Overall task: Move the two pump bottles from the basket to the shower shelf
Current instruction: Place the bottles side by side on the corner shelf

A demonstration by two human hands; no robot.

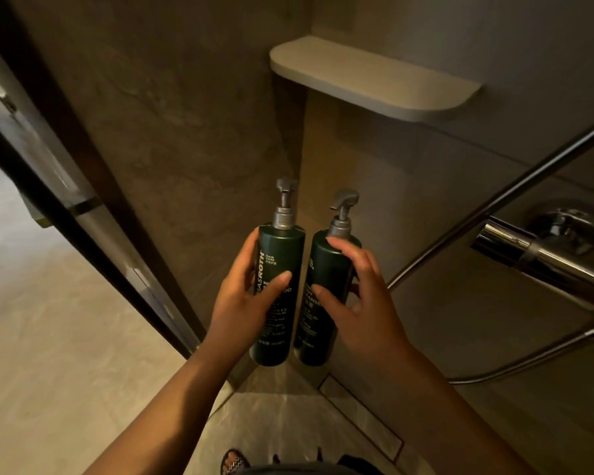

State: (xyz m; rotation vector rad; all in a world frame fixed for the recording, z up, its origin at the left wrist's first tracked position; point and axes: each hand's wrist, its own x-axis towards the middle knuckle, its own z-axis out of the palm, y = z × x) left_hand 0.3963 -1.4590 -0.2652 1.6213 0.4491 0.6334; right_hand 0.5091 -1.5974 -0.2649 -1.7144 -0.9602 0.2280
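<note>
Dark green and upright, two pump bottles ride side by side in the person's hands, close together but not quite touching. The left hand (246, 296) is wrapped around the shampoo bottle (279, 286), thumb across its label; the right hand (354, 296) grips the body cleanser bottle (326, 303), fingers over its shoulder, thumb on its front. No basket shows in view, so the pick-up looks done and the carry is in hand. Above and beyond both hands, slightly to the right, the pale shower shelf (374, 77) juts from the wall corner, bare on top. Next, both bottles likely need lifting clear of its front lip, then setting down flat. A chrome shower mixer (542, 248) sits near the right hand, worth avoiding.
</note>
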